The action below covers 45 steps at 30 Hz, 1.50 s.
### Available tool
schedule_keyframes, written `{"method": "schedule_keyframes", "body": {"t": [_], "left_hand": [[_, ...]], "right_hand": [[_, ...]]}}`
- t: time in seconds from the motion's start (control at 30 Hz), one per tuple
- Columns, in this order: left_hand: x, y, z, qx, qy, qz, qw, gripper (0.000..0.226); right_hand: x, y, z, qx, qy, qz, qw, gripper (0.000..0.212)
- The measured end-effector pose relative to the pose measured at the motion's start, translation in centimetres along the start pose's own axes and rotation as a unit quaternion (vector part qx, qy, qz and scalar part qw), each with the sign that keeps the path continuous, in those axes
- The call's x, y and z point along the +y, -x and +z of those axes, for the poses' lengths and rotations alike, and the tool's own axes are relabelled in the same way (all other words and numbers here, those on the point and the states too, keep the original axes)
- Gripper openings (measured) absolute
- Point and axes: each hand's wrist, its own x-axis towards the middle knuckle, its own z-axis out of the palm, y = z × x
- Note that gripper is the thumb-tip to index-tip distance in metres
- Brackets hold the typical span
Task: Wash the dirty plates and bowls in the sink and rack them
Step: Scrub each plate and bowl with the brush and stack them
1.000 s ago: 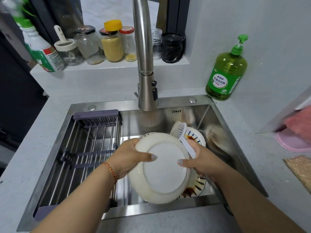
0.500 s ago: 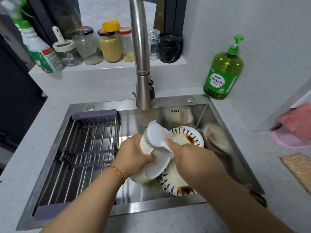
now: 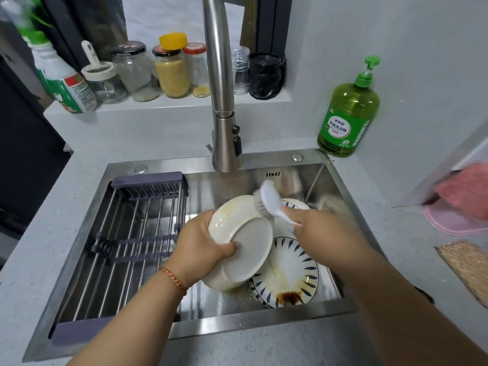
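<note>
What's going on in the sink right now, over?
Left hand grips cream plate, tilted over sink. Right hand scrubs its rim with white brush. Stained patterned plate waits below. Rack holds nothing, over.

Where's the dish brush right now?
The dish brush is mid-frame in the head view, held by the right hand under the faucet, bristles against the upper rim of the cream bowl.
</note>
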Motion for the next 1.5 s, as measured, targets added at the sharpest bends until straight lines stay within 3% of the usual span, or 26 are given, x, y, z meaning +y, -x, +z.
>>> {"method": "schedule_keyframes", "body": {"t": [0.1, 0.17, 0.27, 0.47, 0.53, 0.63, 0.7, 0.83, 0.97, 1.17, 1.3, 1.4, 1.5], "left_hand": [[-0.1, 0.2, -0.5, 0.028, 0.065, -0.024, 0.997, 0.047], [-0.2, 0.2, -0.5, 0.017, 0.067, -0.029, 0.997, 0.050], [-0.4, 0.0, -0.1, 0.035, 0.105, -0.050, 0.993, 0.043], [-1.7, 0.0, -0.4, 0.099, 0.329, -0.131, 0.930, 0.042], [-2.1, 0.2, -0.4, 0.100, 0.363, -0.147, 0.915, 0.035], [-2.6, 0.4, -0.3, 0.090, 0.393, -0.168, 0.899, 0.046], [-2.7, 0.3, -0.1, 0.098, 0.408, -0.177, 0.890, 0.048], [-2.7, -0.1, -0.3, 0.133, 0.431, -0.191, 0.872, 0.027], [-2.6, -0.5, 0.2, 0.144, 0.396, -0.190, 0.887, 0.034], [-1.5, -0.1, 1.9, 0.101, 0.353, -0.155, 0.917, 0.041], [-2.0, -0.7, 1.0, 0.104, 0.368, -0.154, 0.911, 0.033], [-2.5, -0.5, 0.4, 0.099, 0.346, -0.136, 0.923, 0.044], [-1.8, -0.3, 1.3, 0.074, 0.333, -0.126, 0.932, 0.038]], "right_hand": [[0.9, -0.5, 0.2, -0.055, 0.004, 0.022, 0.998, 0.040], [0.3, -0.6, 0.2, -0.040, -0.048, 0.007, 0.998, 0.043], [-0.5, -0.8, 0.1, 0.002, -0.042, -0.028, 0.999, 0.053], [1.1, -0.3, 1.7, -0.080, -0.041, 0.028, 0.996, 0.048], [0.9, 0.1, 2.1, -0.070, -0.043, 0.014, 0.997, 0.047], [0.8, -0.3, 1.7, -0.017, -0.020, -0.012, 1.000, 0.048], [0.3, -0.2, 1.5, -0.034, -0.019, -0.010, 0.999, 0.048], [-0.4, 2.1, 2.5, -0.029, 0.078, -0.040, 0.996, 0.050], [-2.1, 3.7, 3.1, 0.010, 0.140, -0.103, 0.985, 0.056], [-3.9, 0.4, 1.9, -0.034, 0.135, -0.014, 0.990, 0.071], [-3.5, 2.8, 2.6, -0.038, 0.146, -0.095, 0.984, 0.068], [-2.0, 2.1, 2.2, -0.076, 0.158, -0.039, 0.984, 0.068], [-3.2, 0.6, 1.5, -0.050, 0.153, -0.019, 0.987, 0.070]]}}
